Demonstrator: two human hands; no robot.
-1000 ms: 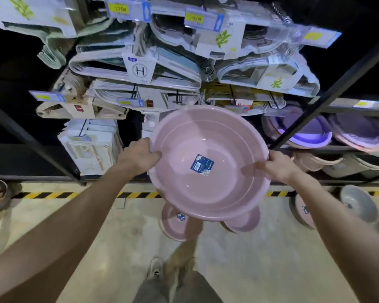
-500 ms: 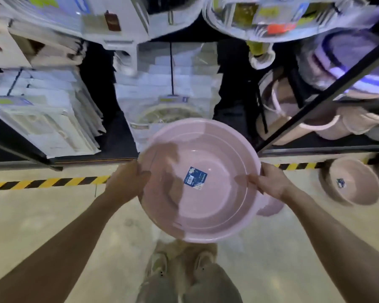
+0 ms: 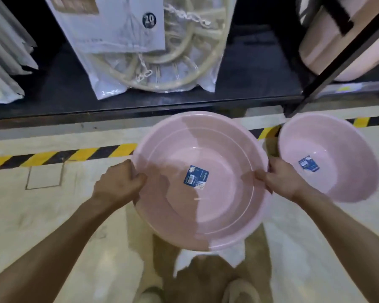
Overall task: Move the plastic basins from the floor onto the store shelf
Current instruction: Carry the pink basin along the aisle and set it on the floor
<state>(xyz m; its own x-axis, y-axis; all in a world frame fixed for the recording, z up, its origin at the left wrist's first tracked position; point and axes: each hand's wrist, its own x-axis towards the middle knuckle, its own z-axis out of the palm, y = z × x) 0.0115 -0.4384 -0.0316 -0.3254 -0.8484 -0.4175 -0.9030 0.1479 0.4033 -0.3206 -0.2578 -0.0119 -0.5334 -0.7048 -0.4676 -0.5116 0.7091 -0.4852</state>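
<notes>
I hold a large pink plastic basin [image 3: 217,200] with a blue label inside, low over the floor in front of the bottom shelf. My left hand [image 3: 118,185] grips its left rim, fingers curled over the edge. My right hand [image 3: 282,182] grips the right rim, thumb inside. A second pink basin [image 3: 337,171] with the same blue label lies on the floor just right of my right hand. The dark store shelf [image 3: 140,95] runs across the view right behind both basins.
A bagged beige hanger rack [image 3: 153,53] stands on the shelf ahead, white packets [image 3: 4,62] to its left. A black slanted upright [image 3: 337,60] and pale pink tubs [image 3: 328,40] are at the right. Yellow-black tape [image 3: 64,155] marks the floor. My shoes [image 3: 239,289] are below.
The view has dropped and closed in on the bottom shelf. The basin stays in both hands but now sits lower, near the floor, beside the second basin.
</notes>
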